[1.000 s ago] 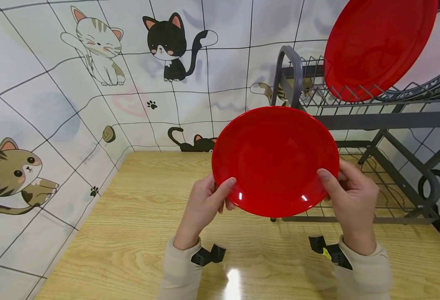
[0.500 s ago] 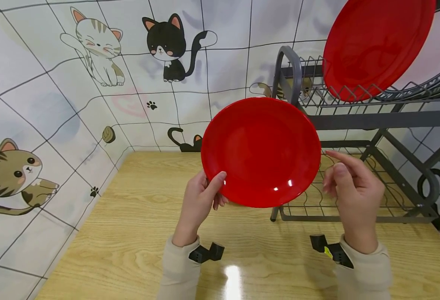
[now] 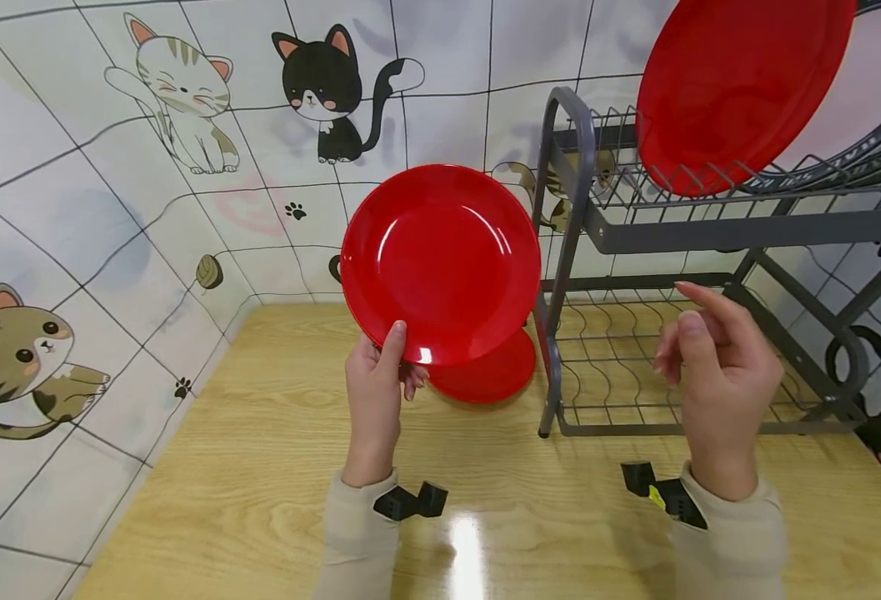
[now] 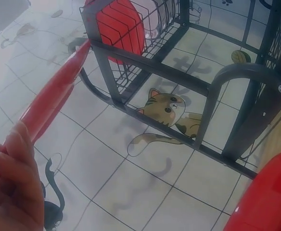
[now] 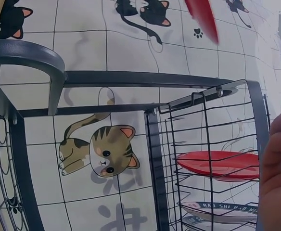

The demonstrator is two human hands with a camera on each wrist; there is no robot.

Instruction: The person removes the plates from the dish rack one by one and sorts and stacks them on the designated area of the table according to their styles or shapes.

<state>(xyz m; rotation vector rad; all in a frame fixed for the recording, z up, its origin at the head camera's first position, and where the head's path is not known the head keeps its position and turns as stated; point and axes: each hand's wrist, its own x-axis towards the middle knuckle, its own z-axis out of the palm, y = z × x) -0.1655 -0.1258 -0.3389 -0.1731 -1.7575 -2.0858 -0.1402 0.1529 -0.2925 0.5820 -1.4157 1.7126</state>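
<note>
My left hand [image 3: 380, 371] pinches the lower rim of a red plate [image 3: 440, 262], held upright and tilted above the table; the left wrist view shows that plate [image 4: 51, 96] edge-on beside my fingers [image 4: 15, 187]. Under it a second red plate [image 3: 488, 375] lies flat on the wooden table [image 3: 275, 433]. My right hand [image 3: 698, 350] hovers in front of the rack's lower tier, fingers loosely bent, holding nothing. A third red plate [image 3: 733, 79] stands in the upper tier of the grey dish rack [image 3: 583, 217].
The rack takes up the right side of the table, its lower wire shelf [image 3: 635, 358] bare. Tiled walls with cat drawings [image 3: 185, 92] close the back and left. The right wrist view shows a patterned dish [image 5: 217, 209] beneath the racked red plate [image 5: 215, 163].
My right hand let go of the plate and drew back right. My left hand carried the plate up and left, tilting it upright. This uncovered the plate lying on the table.
</note>
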